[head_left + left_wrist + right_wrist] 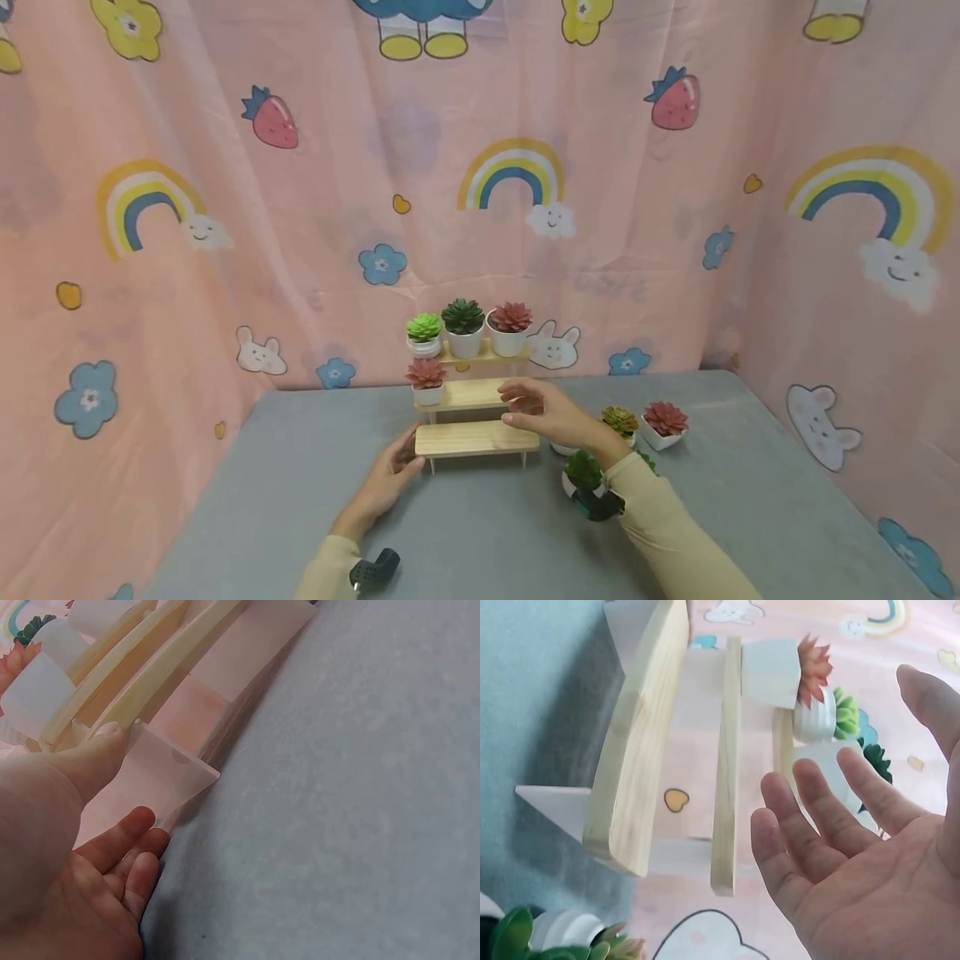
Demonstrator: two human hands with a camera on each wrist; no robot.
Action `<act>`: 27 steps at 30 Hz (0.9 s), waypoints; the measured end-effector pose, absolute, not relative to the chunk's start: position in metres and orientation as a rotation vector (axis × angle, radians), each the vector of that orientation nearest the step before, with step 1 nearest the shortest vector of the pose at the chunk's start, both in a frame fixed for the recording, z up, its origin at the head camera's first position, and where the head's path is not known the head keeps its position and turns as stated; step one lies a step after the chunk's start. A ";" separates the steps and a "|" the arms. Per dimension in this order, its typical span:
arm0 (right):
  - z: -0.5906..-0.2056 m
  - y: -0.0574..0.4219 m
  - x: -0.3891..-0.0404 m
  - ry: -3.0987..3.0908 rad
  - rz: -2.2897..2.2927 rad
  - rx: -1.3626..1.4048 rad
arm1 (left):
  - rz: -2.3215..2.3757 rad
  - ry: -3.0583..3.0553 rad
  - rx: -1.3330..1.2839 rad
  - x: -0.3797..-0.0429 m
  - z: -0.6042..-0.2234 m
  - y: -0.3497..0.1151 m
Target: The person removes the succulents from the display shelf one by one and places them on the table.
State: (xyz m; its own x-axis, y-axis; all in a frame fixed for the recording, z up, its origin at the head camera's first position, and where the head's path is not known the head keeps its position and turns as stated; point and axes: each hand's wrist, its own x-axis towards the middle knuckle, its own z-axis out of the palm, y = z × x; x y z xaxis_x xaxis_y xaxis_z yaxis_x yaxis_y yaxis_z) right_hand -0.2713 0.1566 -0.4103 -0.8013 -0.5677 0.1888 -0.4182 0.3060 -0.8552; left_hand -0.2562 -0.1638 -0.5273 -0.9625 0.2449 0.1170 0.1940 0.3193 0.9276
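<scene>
A three-tier plant stand (477, 438) has wooden shelves on pale side supports. My left hand (384, 482) rests against the left end of its lowest shelf. In the left wrist view, the thumb touches the shelf end while loosely bent fingers lie beside the side support (161, 769). My right hand (553, 414) hovers over the stand's right side, holding nothing, fingers spread in the right wrist view. A small red potted succulent (427, 382) sits at the middle shelf's left end. Along the top shelf stand light green (424, 335), dark green (463, 328) and red (510, 328) potted succulents.
Right of the stand, on the grey table (750, 500), are a red potted succulent (664, 423), a yellowish one (619, 422) and a green one (582, 472) partly behind my right wrist. A pink patterned curtain (322, 208) hangs behind and beside the table.
</scene>
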 end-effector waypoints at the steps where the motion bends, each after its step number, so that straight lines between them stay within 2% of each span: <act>1: -0.410 0.154 -0.272 2.412 -1.513 -0.915 | 1.757 2.519 0.426 -0.256 -0.527 -0.164; 20: -0.402 0.106 -0.285 2.465 -1.516 -0.899 | 1.744 2.513 0.332 -0.257 -0.527 -0.165; 27: -0.407 0.090 -0.288 2.435 -1.605 -0.806 | 1.776 2.495 0.357 -0.257 -0.525 -0.164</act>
